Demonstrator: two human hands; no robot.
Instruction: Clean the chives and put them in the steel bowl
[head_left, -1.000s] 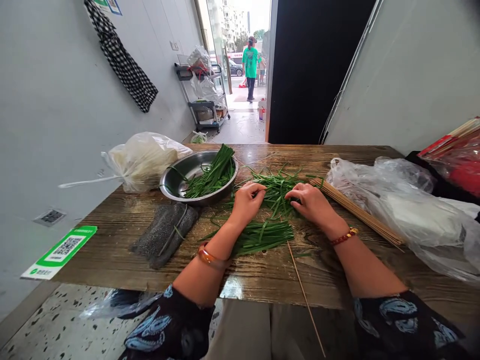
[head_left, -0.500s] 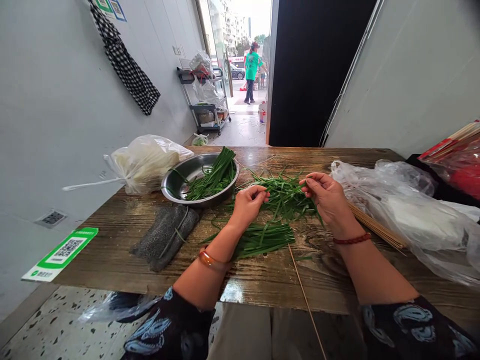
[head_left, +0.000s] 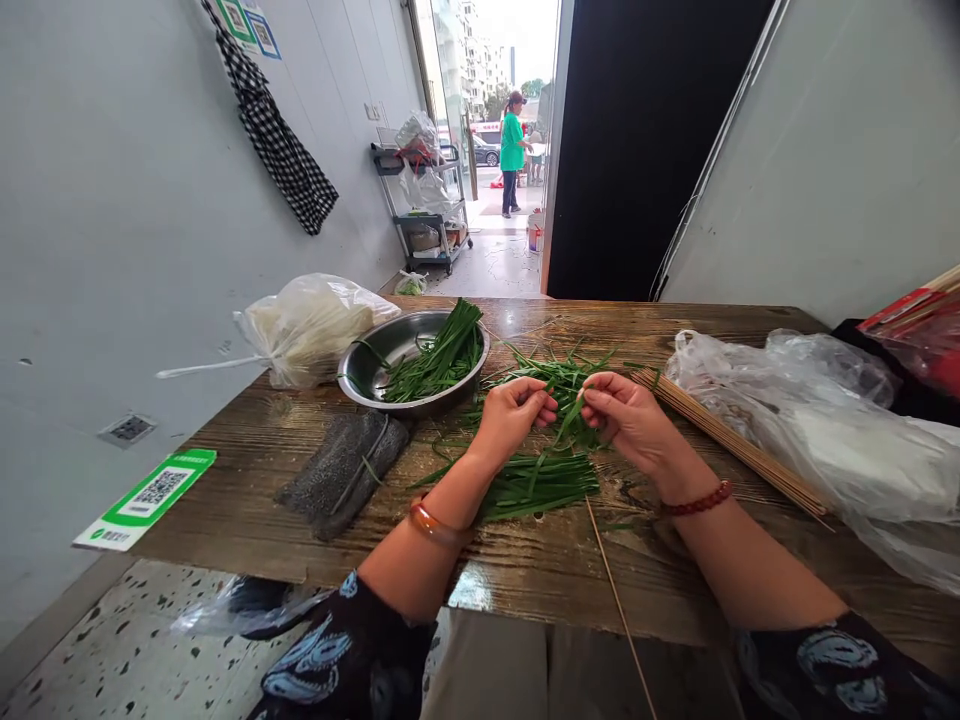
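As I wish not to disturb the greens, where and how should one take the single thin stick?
Probably best pinch the single thin stick near its lower end, coming from the person's side: that end juts past the edge of the table, while the far end meets the bundle of green leaves.

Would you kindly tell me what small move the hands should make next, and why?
I would probably lay the green blade at the fingertips of the right hand onto the neat bundle just below: the blades there lie mostly side by side, while those in the loose heap beyond lie tangled.
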